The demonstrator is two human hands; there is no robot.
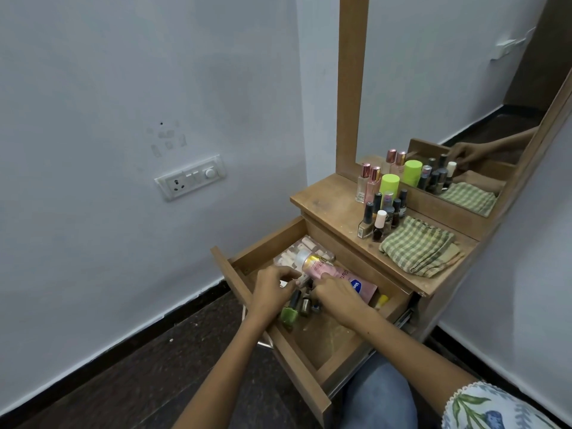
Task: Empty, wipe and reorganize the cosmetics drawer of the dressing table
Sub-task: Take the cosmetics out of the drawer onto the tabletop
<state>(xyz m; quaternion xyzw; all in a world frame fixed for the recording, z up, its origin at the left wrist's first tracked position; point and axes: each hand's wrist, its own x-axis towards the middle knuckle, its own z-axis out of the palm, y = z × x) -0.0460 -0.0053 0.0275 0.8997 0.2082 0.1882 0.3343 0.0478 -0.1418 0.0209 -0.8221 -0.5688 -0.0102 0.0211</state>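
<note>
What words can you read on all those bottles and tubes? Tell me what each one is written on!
"Vas": white letters cut off on a blue badge on the pink tube in the drawer.
Pink can: has printed letters, too blurred to read.
Label on the foundation bottle on the tabletop: too small to read.
Other bottles, and the wall switch plate: no readable text.

I see both hands down in the open drawer (247, 264). My left hand (272, 292) curls over small bottles beside a green nail polish (289, 314); my right hand (337, 292) touches a pink spray can (315, 267) lying on a pink tube (360, 284). On the tabletop (334, 205) stand perfume and polish bottles (382, 209) next to a folded checked cloth (418, 246).
</note>
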